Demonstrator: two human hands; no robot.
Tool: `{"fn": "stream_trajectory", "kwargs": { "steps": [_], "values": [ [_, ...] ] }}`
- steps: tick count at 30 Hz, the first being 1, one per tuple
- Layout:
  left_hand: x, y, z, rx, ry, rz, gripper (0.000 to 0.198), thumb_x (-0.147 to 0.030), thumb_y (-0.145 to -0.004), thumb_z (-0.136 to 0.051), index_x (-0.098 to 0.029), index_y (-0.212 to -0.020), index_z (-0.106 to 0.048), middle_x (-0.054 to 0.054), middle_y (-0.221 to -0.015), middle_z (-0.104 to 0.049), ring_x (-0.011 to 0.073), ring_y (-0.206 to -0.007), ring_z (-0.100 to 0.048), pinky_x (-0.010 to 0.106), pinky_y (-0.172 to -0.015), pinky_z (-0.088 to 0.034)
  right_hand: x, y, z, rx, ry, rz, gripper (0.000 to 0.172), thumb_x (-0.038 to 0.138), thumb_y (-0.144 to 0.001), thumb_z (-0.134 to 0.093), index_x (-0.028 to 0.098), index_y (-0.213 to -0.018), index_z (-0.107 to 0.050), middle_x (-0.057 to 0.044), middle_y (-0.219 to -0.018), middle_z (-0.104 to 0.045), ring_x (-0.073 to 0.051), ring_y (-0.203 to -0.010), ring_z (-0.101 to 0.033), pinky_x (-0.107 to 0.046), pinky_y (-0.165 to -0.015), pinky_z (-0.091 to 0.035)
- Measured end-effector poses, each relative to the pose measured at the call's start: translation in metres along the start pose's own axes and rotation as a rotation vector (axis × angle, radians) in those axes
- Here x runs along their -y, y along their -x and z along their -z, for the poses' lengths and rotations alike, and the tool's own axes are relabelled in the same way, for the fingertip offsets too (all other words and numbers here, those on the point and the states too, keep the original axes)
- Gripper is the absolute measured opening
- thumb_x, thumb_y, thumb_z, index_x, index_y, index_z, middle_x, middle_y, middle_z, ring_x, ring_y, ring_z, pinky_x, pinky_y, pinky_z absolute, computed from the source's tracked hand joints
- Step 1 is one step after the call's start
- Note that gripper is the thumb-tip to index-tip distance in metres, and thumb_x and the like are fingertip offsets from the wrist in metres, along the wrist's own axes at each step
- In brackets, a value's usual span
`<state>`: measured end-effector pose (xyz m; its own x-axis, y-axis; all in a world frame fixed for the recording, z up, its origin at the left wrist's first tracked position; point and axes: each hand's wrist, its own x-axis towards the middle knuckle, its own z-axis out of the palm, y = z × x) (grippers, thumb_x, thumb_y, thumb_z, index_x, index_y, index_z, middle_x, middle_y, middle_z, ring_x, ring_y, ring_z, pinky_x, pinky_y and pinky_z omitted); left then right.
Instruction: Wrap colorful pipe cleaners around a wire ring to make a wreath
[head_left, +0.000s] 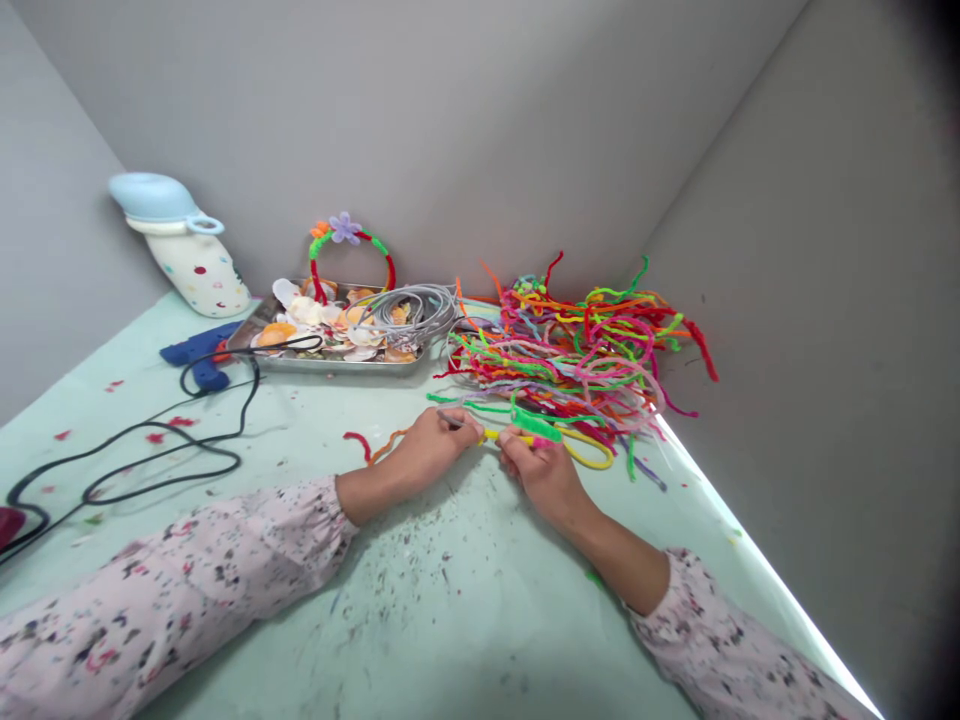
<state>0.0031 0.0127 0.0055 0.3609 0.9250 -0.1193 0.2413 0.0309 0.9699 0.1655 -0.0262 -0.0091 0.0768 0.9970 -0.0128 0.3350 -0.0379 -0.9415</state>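
Note:
My left hand (431,450) is closed in a pinch, and a thin grey end (450,420) pokes out above its fingers. A yellow pipe cleaner (490,435) spans the small gap to my right hand (547,480), which pinches it too. To the right of that hand a yellow loop (600,462) curves out over the table; whether it is the same piece is hidden. A fuzzy green piece (537,424) lies just above my right knuckles, with a bit of pink beside it. My fingers cover part of the held strand.
A heap of colourful pipe cleaners (570,350) lies behind my hands. Left of it stand a metal tray (330,367) of shells, a coil of grey wire (420,312) and a flowered hoop (390,262). A blue glue gun (202,350), its black cord (240,440) and a bottle (196,270) are further left.

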Motion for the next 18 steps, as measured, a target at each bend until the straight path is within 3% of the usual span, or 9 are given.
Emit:
{"fn": "stream_trajectory", "kwargs": {
  "steps": [5,11,18],
  "values": [
    [0.0005,-0.0014,0.0009,-0.026,-0.07,0.025,0.022,-0.025,-0.071,-0.053,-0.018,-0.053,-0.042,-0.007,-0.041,-0.038,0.008,-0.04,-0.03,0.024,-0.044,-0.02,-0.0031,0.0008,-0.0011,0.007,0.038,0.019,0.027,0.032,-0.081,-0.051,0.021,-0.057,-0.047,0.006,-0.048,-0.042,-0.011,-0.047,-0.039,-0.023,-0.047,-0.03],
    [-0.0028,0.0012,0.0011,-0.002,-0.051,0.029,0.018,-0.026,-0.073,-0.052,-0.018,-0.058,-0.047,-0.007,-0.042,-0.038,0.0084,-0.04,-0.029,0.024,-0.043,-0.019,-0.0022,0.001,-0.0006,-0.005,0.038,0.037,0.025,0.033,-0.081,-0.05,0.021,-0.059,-0.048,0.005,-0.05,-0.043,-0.011,-0.048,-0.04,-0.023,-0.047,-0.031],
    [-0.009,0.0044,0.0002,0.021,-0.054,-0.005,0.022,-0.025,-0.073,-0.051,-0.019,-0.055,-0.041,-0.007,-0.044,-0.035,0.0086,-0.043,-0.029,0.025,-0.045,-0.02,-0.0007,0.0005,0.0005,0.022,-0.013,0.03,0.023,0.033,-0.081,-0.05,0.021,-0.062,-0.049,0.004,-0.051,-0.046,-0.012,-0.049,-0.041,-0.024,-0.048,-0.032]
  ]
}}
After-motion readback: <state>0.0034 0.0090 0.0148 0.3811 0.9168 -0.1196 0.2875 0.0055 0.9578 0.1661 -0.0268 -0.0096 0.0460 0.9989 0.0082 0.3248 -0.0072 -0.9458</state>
